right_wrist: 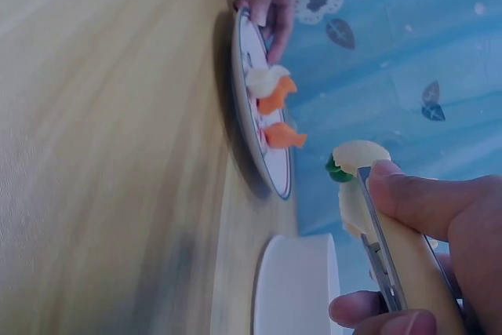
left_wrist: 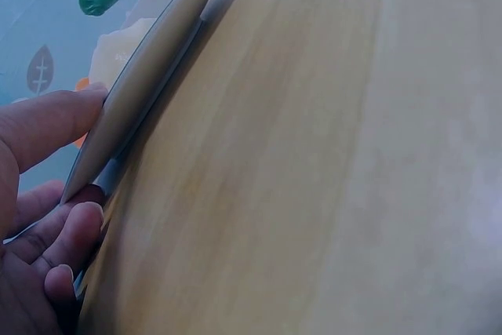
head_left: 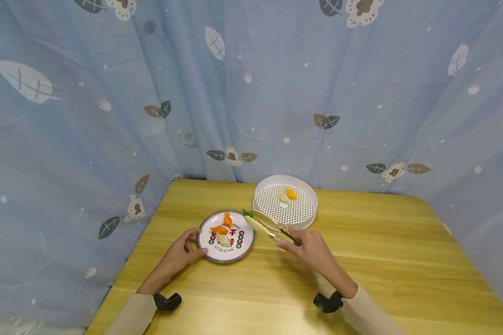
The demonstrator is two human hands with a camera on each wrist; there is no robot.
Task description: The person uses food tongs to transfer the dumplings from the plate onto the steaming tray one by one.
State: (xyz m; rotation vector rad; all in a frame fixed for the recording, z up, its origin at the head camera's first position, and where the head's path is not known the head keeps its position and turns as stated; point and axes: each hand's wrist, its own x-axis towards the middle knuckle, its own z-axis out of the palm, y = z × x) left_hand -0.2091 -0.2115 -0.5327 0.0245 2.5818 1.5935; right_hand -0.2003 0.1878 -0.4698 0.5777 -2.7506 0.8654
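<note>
My left hand (head_left: 180,256) grips the left rim of a round white plate (head_left: 211,224), thumb on top and fingers beneath, as the left wrist view shows. Two orange fish-shaped pieces (head_left: 227,219) and a whitish dumpling-shaped piece (head_left: 224,240) lie on the plate. My right hand (head_left: 314,253) holds a pair of tongs (right_wrist: 412,264) with cream-coloured ends. A small green piece (right_wrist: 339,170) sits between the tong tips, above the plate's upper right edge. The tongs partly hide the green piece.
Behind the tongs stands a round white basket (head_left: 306,211) with a perforated bottom. It contains a yellow piece (head_left: 291,193) and a whitish piece (head_left: 284,198). The wooden table (head_left: 385,251) ends at a blue patterned curtain (head_left: 276,93) at the back and sides.
</note>
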